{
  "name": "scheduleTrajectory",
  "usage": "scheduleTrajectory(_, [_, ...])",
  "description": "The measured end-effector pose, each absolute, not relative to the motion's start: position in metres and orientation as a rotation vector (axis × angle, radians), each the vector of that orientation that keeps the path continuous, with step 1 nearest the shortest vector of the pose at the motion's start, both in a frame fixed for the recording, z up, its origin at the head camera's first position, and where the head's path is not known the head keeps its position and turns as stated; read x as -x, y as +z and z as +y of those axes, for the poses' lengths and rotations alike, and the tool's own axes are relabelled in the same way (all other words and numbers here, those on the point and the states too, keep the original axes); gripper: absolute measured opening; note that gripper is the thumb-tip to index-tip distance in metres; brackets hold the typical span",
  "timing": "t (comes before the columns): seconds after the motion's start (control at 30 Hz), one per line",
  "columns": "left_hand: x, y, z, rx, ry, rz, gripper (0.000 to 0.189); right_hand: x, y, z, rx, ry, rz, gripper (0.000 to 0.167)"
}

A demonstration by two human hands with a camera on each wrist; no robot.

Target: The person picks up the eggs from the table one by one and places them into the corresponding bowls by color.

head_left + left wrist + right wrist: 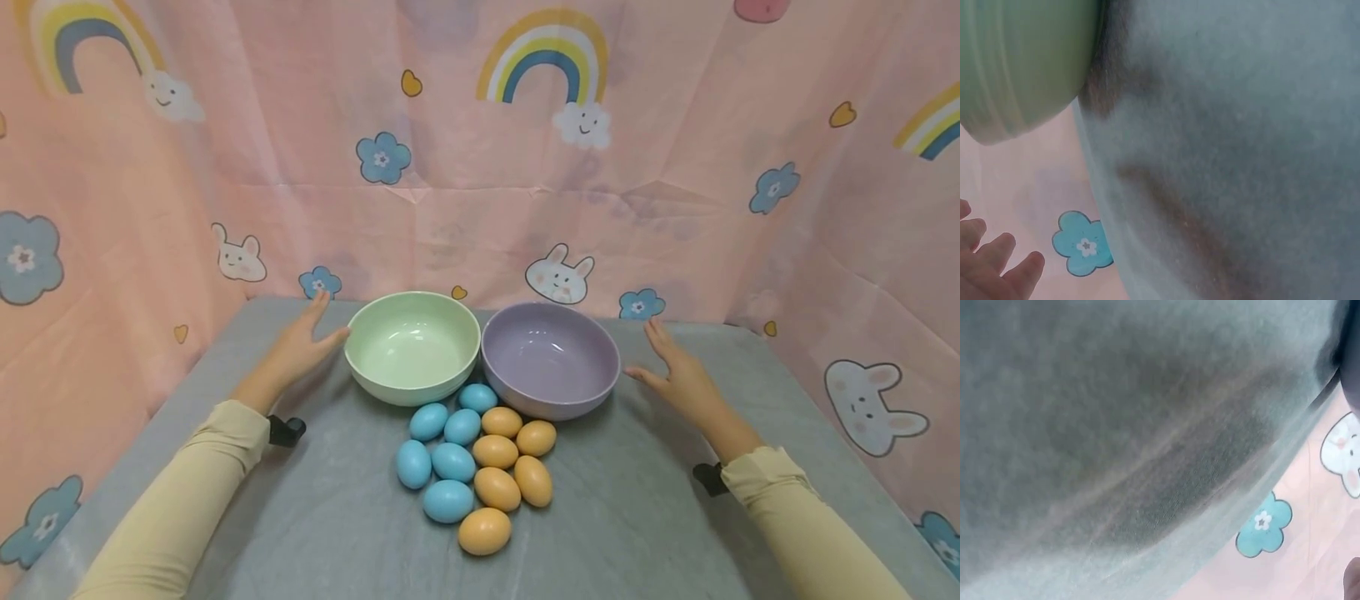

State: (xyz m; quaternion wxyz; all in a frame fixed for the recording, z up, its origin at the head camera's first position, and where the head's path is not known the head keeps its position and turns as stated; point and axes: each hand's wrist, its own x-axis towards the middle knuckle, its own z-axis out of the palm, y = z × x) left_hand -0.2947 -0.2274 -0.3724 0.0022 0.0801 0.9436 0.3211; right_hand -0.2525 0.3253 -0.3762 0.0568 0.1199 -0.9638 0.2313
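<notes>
A pale green bowl (412, 342) and a purple bowl (551, 354) stand side by side at the back of the grey table, nothing inside either. My left hand (300, 346) is beside the green bowl with fingers extended, thumb tip right at its rim. On the other side, my right hand (678, 371) reaches toward the purple bowl, fingers spread, thumb close to its rim. Blue eggs (453, 462) lie in a group in front of the bowls on the left. Orange eggs (497, 488) lie against them on the right. The left wrist view shows the green bowl's side (1022, 69) and fingertips.
The grey table (315, 533) ends at a pink cloth backdrop (465, 225) printed with rainbows, rabbits and flowers. Cloth also hangs along both sides. A black strap piece shows at each cuff, below the left wrist (287, 431) and the right wrist (708, 479).
</notes>
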Motion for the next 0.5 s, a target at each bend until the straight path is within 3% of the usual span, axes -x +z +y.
scheduleTrajectory(0.5, [0.291,-0.378,-0.217,-0.178,1.141,2.874,0.079,0.238,-0.381,0.317,-0.335,0.739,-2.903,0.086])
